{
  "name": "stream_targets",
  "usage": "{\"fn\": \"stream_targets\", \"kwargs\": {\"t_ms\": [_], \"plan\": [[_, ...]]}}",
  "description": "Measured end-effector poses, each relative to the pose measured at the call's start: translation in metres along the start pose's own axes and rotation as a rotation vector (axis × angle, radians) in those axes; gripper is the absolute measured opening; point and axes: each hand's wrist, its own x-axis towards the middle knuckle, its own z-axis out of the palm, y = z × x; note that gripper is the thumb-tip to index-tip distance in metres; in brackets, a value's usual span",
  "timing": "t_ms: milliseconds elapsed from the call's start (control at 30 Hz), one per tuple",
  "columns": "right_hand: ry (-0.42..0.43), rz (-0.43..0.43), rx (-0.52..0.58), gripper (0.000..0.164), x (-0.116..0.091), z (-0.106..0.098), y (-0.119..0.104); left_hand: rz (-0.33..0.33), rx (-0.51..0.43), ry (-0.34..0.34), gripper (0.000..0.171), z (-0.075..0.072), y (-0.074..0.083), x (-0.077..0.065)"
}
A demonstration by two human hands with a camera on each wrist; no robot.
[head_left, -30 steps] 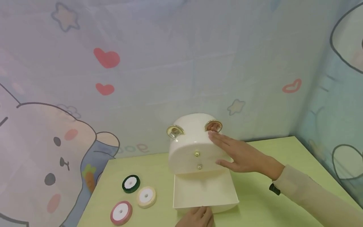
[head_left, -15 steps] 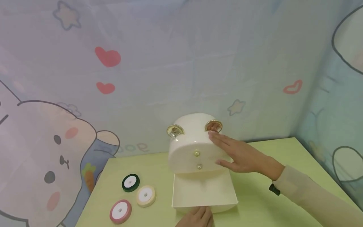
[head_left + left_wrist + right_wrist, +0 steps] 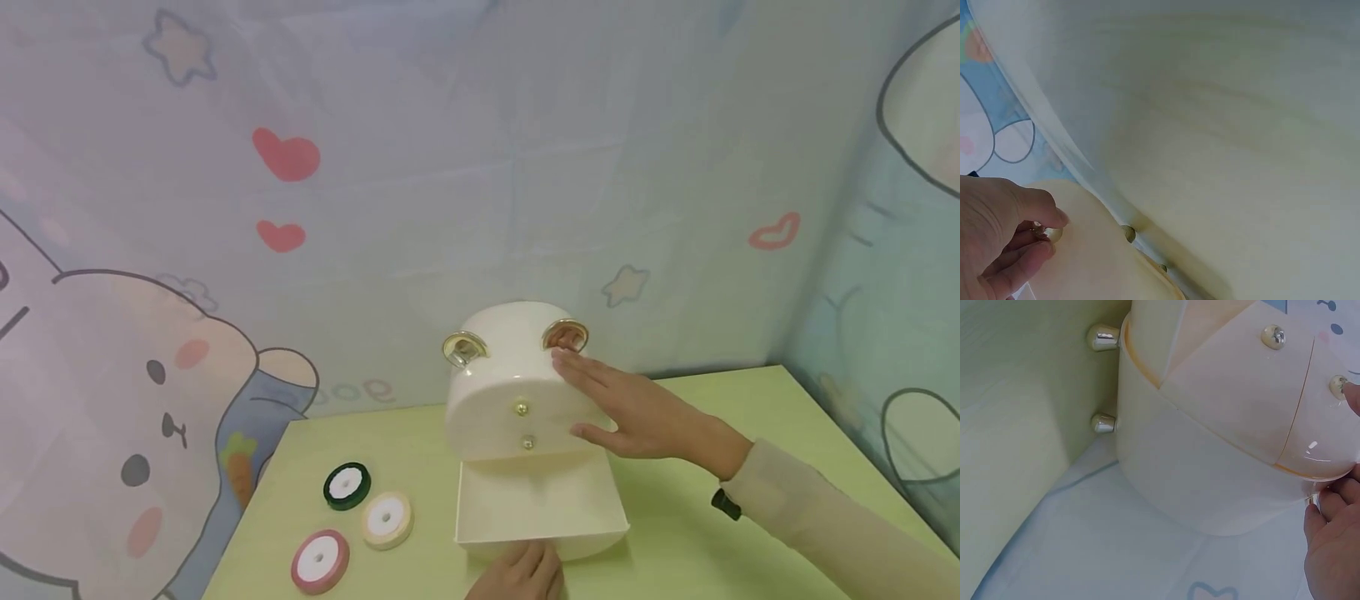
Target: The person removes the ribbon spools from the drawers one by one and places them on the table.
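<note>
A white rounded drawer box (image 3: 517, 333) with two gold ear-like pieces on top stands on the table. Its bottom drawer (image 3: 536, 500) is pulled out, and the inside shows bare. At the drawer's front is my left hand (image 3: 517, 573), partly cut off by the frame; the left wrist view shows its thumb and fingers pinching a gold knob (image 3: 1054, 235). My right hand (image 3: 637, 410) rests on the box's upper right side, fingers stretched toward the right gold ear (image 3: 565, 335). In the right wrist view the thumb is right at an upper drawer's knob (image 3: 1338, 387).
Left of the box lie three ribbon rolls: dark green (image 3: 347, 486), cream (image 3: 387, 521) and pink (image 3: 320, 562). The green table (image 3: 697, 533) ends at a printed cloth backdrop (image 3: 420, 208) close behind the box.
</note>
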Motion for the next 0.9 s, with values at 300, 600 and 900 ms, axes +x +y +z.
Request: {"fn": "stream_targets", "kwargs": {"t_ms": [300,600,900], "plan": [[-0.022,0.019,0.01,0.087,-0.001,-0.001,-0.001,-0.01,0.094,0.039,0.034,0.008,-0.009,0.002],[-0.006,0.005,-0.006,0.086,-0.001,0.001,0.001,-0.005,0.204,0.107,0.051,0.02,-0.021,0.009],[0.013,-0.014,-0.024,0.085,0.0,0.0,-0.002,-0.003,0.216,0.083,0.058,0.026,-0.032,0.014]]}}
